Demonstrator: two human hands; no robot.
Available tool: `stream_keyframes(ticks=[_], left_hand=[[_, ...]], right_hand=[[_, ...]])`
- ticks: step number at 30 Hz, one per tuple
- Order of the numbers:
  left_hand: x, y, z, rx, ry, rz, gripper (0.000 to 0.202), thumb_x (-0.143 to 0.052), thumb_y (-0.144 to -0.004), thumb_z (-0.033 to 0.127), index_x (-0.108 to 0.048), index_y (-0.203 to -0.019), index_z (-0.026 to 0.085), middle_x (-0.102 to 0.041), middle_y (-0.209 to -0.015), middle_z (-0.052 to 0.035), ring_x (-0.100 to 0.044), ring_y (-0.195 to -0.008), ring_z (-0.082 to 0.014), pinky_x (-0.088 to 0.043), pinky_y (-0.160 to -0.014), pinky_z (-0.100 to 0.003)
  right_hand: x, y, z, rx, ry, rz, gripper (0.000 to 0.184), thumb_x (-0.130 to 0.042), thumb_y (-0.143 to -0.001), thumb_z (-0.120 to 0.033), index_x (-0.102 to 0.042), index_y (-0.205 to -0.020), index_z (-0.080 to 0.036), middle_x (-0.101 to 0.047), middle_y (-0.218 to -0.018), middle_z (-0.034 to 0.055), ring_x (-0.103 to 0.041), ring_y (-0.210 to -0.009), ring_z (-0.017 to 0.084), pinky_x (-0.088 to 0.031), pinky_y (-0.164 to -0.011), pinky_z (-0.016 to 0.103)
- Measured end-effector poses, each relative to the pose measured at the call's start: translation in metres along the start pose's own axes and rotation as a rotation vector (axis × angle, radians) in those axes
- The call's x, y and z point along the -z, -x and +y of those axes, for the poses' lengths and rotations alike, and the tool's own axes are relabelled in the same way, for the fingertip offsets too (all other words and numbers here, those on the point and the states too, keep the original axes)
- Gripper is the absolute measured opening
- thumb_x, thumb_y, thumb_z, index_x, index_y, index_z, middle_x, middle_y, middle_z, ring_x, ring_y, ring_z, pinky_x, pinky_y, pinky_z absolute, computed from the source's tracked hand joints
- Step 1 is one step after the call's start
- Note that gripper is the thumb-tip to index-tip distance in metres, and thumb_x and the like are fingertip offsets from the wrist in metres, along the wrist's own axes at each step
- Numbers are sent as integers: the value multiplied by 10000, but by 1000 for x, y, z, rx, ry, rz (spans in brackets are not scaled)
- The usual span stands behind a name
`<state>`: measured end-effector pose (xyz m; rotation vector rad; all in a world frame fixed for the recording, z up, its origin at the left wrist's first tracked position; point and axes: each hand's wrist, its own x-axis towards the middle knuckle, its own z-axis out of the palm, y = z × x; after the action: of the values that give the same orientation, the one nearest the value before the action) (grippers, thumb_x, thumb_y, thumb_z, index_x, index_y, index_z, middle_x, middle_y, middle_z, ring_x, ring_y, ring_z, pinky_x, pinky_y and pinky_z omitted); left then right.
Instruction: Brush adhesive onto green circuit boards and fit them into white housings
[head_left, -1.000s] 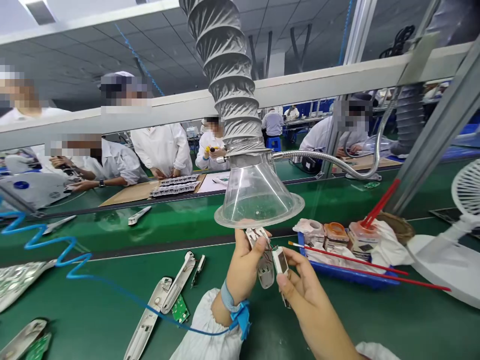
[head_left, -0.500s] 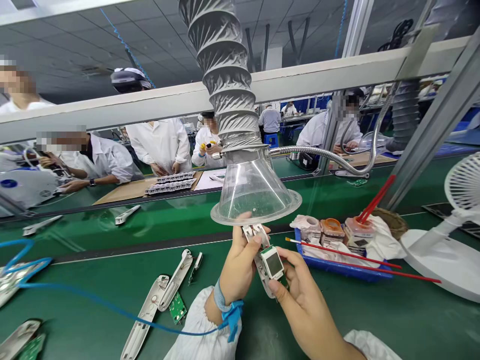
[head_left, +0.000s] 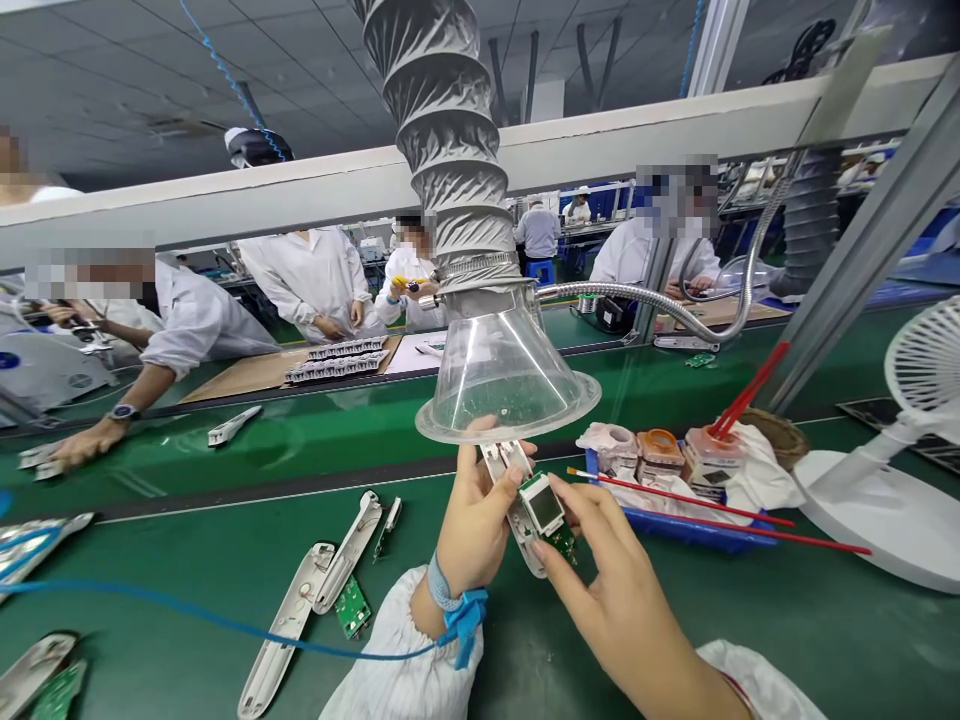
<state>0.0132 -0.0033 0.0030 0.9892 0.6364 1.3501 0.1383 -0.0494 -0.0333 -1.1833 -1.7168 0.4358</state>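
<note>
My left hand [head_left: 471, 520] is closed around a long white plastic housing [head_left: 504, 462], held upright just under the clear funnel hood [head_left: 507, 385]. A blue wrist strap [head_left: 457, 612] with a blue coiled cord circles that wrist. My right hand [head_left: 611, 590] pinches a small green circuit board with a grey display [head_left: 545, 508] and holds it against the housing. Both hands meet above the green belt [head_left: 187, 560].
More white housings [head_left: 346, 552] and a green board [head_left: 351, 606] lie on the belt at the left. A blue tray [head_left: 686, 530] with small jars, cloth and red sticks stands right. A white fan [head_left: 911, 460] sits far right. People in white coats work across the line.
My right hand has turned the board so its display faces up and brought it onto the housing. The view has shifted a little; a person's arm at far left has reached onto the belt.
</note>
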Motion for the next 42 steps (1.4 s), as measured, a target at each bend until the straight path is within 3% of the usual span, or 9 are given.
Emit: stream_keyframes(ticks=[3, 10, 16, 22, 28, 33, 36, 40, 42], left_hand=[[-1, 0, -1, 1, -7, -2, 482, -572, -834, 160, -350, -1233, 314, -609, -982, -15, -563, -841, -101, -466, -741, -232], [-4, 0, 4, 74, 24, 14, 443, -601, -804, 136, -394, -1176, 260, -615, -951, -22, -561, -810, -103, -459, -717, -224], [-7, -1, 7, 156, 117, 63, 331, -578, -819, 152, -448, -1114, 227, -611, -881, -14, -549, -756, -92, -450, -704, -227], [-3, -3, 6, 233, 166, 33, 343, -648, -753, 102, -482, -1030, 217, -610, -883, -10, -563, -760, -97, -456, -679, -223], [-1, -1, 8, 214, 168, 6, 286, -652, -753, 114, -506, -977, 214, -598, -879, -3, -560, -763, -98, -461, -686, -228], [-5, 1, 10, 208, 113, 12, 291, -663, -750, 133, -505, -981, 212, -597, -885, -7, -552, -772, -100, -460, -667, -216], [-5, 1, 11, 223, 101, 11, 267, -647, -767, 135, -499, -979, 202, -592, -892, -13, -548, -774, -97, -459, -663, -211], [-3, 2, 12, 267, 117, -25, 300, -636, -776, 121, -472, -1012, 209, -591, -885, -13, -556, -739, -89, -466, -667, -219], [-3, 2, 12, 301, 136, -53, 344, -636, -776, 120, -447, -1042, 227, -591, -876, -6, -558, -692, -82, -465, -643, -222]], right_hand=[[0, 0, 0, 80, 135, 77, 412, -493, -873, -236, -412, -1277, -238, -502, -1055, 80, -521, -956, 217, -525, -773, 354], [-3, 0, 1, 226, 193, 225, 414, -543, -830, -155, -474, -1239, -161, -542, -997, 94, -548, -867, 205, -521, -728, 346], [1, -2, -3, 336, 207, 263, 448, -555, -808, -76, -489, -1246, -146, -538, -946, 100, -529, -824, 203, -488, -684, 355], [-1, 1, -7, 369, 162, 292, 456, -518, -817, -16, -502, -1249, -163, -520, -991, 95, -550, -794, 149, -491, -631, 255], [10, -3, -6, 275, 127, 185, 363, -509, -861, -85, -536, -1205, -200, -578, -1025, 75, -579, -902, 177, -518, -735, 276], [17, -4, -7, 236, 133, 153, 236, -583, -840, -152, -597, -1070, -203, -638, -868, 33, -599, -759, 175, -525, -658, 292], [21, -7, -6, 284, 128, 111, 284, -569, -855, -163, -545, -1135, -200, -623, -870, 38, -593, -726, 165, -532, -652, 290], [32, -14, -5, 437, 224, -134, 390, -456, -907, -128, -428, -1292, -182, -511, -1165, 112, -584, -898, 163, -541, -763, 277], [41, -19, -5, 519, 321, -253, 411, -437, -908, -109, -413, -1313, -176, -482, -1220, 124, -548, -1005, 199, -531, -816, 318]])
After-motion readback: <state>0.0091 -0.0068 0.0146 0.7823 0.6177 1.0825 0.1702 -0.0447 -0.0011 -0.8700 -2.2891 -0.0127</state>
